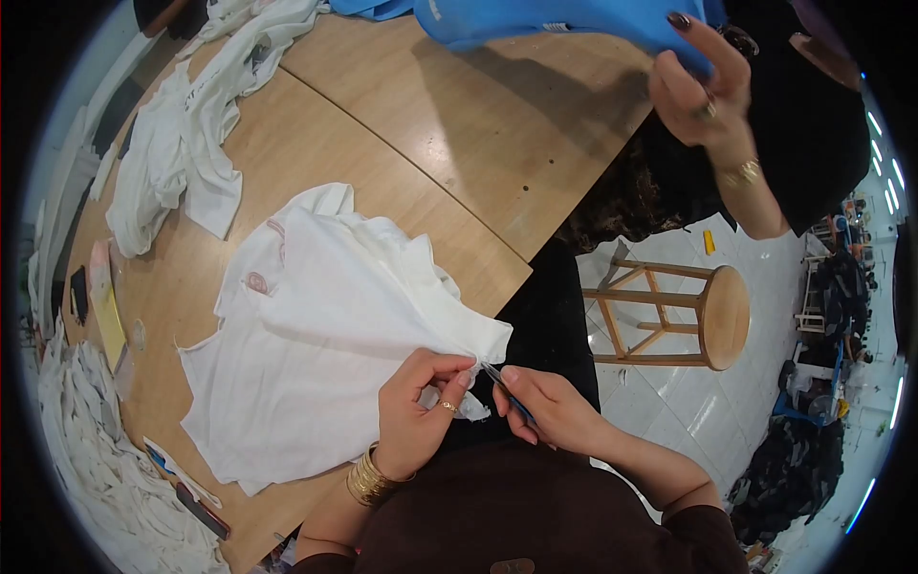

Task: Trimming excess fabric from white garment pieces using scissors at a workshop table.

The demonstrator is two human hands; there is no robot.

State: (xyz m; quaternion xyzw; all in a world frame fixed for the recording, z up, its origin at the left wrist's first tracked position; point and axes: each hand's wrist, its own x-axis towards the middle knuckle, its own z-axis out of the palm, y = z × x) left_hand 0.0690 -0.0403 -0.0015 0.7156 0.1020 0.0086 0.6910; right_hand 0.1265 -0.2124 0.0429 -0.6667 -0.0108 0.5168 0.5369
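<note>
A white garment (325, 335) with a small pinkish print lies spread across the near part of the wooden table, its near right corner drawn over the edge toward me. My left hand (419, 407) pinches that corner between thumb and fingers. Just right of it, my right hand (555, 411) is closed round small thread snips (517, 407) with some blue on them. Their tips are at the pinched cloth edge; whether the blades touch a thread is too small to tell. A loose bit of white cloth hangs below my left fingers.
Across the table a co-worker's hand (706, 96) is raised beside a blue garment (535, 24). More white garments (167, 153) lie at the far left, with a white heap (105, 469) at the near left. A dark phone-like object (78, 296) rests there. A wooden stool (724, 318) stands right.
</note>
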